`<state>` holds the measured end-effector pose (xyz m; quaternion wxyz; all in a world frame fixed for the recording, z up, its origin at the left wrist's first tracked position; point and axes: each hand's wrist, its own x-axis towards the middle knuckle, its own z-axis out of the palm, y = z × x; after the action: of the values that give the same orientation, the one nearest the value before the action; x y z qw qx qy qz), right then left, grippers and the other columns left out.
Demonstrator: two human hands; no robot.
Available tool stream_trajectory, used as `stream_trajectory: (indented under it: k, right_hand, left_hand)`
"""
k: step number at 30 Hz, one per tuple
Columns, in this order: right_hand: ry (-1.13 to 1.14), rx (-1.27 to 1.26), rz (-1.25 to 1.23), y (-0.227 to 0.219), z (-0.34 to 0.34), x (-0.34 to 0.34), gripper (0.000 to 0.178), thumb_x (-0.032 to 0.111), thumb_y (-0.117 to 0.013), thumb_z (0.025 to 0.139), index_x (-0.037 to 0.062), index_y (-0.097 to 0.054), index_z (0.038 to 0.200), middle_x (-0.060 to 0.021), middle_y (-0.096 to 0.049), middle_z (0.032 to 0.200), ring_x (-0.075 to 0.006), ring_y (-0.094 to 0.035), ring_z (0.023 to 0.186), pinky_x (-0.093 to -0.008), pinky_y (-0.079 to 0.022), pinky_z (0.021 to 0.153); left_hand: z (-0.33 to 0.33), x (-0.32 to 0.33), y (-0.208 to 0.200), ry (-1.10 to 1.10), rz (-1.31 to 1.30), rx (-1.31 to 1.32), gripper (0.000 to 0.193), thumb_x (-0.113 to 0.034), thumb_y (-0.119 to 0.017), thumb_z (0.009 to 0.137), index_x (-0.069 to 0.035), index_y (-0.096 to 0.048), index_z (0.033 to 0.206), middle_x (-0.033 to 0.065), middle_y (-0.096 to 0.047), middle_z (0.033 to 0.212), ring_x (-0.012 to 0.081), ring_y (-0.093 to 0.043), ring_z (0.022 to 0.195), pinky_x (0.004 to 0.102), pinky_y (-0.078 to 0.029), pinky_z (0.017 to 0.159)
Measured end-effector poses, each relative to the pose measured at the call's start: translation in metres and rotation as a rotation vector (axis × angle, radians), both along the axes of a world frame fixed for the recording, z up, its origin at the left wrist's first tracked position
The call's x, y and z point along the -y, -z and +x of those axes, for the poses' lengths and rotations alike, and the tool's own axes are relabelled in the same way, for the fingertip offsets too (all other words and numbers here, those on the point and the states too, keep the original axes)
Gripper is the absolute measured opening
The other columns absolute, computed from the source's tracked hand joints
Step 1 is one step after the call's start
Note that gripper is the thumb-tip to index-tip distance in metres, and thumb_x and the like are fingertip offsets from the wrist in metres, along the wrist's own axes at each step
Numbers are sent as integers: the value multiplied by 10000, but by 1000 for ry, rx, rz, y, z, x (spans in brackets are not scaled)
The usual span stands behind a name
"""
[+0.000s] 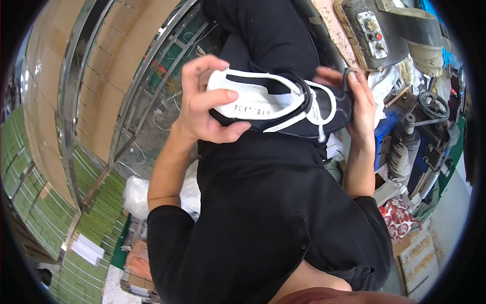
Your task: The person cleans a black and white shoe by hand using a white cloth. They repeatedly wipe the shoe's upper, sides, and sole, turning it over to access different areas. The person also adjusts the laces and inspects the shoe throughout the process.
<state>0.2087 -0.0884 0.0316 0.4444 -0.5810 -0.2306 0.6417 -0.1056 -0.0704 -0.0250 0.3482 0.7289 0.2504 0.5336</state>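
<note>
A black shoe (pixel 340 112) with white trim, a white inside and a white lace lies sideways in front of me, above my lap. Its heel is to the left and its toe to the right. My left hand (pixel 200 104) grips the heel end, the thumb and fingers closed over its white edge. At the toe, my right hand (pixel 362 104) curls its fingers round the front and far side. A dark band or scrap, too small to make out, shows by the right fingers. The lace (pixel 319 119) hangs loosely looped over the front of the shoe.
Metal racks with brown panels (pixel 101 81) and green slatted shelves (pixel 40 202) stand at left. A worn machine with a button panel (pixel 373 35) is at the far right. Nearer on that side are a handwheel (pixel 434 105) and a red-and-white patterned cloth (pixel 398 218).
</note>
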Motion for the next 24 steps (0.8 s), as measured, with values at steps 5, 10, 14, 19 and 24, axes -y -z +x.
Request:
stream_trajectory:
  k: [5,10,14,19,24]
  right_hand:
    - [17,-119,-153,17,-6,11,271,215,-432,1078,-39,-453,1171,-288,-696,1068,-255,-744,855,-326,-643,712]
    - [78,-138,-197,25,-19,29,216,218,-435,1083,4,-444,1107,-291,-690,1076,-247,-741,836,-311,-640,707]
    - [68,-128,-115,20,-23,26,219,220,-433,1085,3,-440,1110,-304,-682,1091,-252,-740,860,-317,-635,732]
    - [-100,625,885,40,-24,48,144,77,-363,1082,28,-290,1196,-360,-650,1118,-469,-676,1053,-539,-537,957]
    - [-203,645,1168,59,-10,55,251,145,-469,1058,110,-278,1217,-342,-633,1179,-586,-622,1094,-630,-510,945]
  left_hand:
    - [19,10,25,-301,-519,122,651,-257,-731,897,39,-431,1393,166,-539,1298,268,-556,1190,403,-424,1059]
    - [7,8,29,-222,-648,97,628,-241,-695,921,39,-435,1419,154,-569,1292,228,-553,1207,369,-422,1056]
    - [3,5,25,-203,-624,134,608,-211,-681,916,48,-444,1412,149,-571,1291,226,-563,1188,363,-429,1048]
    - [9,0,16,-199,-677,136,485,-41,-606,944,29,-489,1410,156,-570,1373,198,-569,1225,320,-431,1051]
    - [8,1,21,-334,-374,-207,366,30,-631,934,46,-607,1299,187,-593,1408,222,-646,1163,294,-495,972]
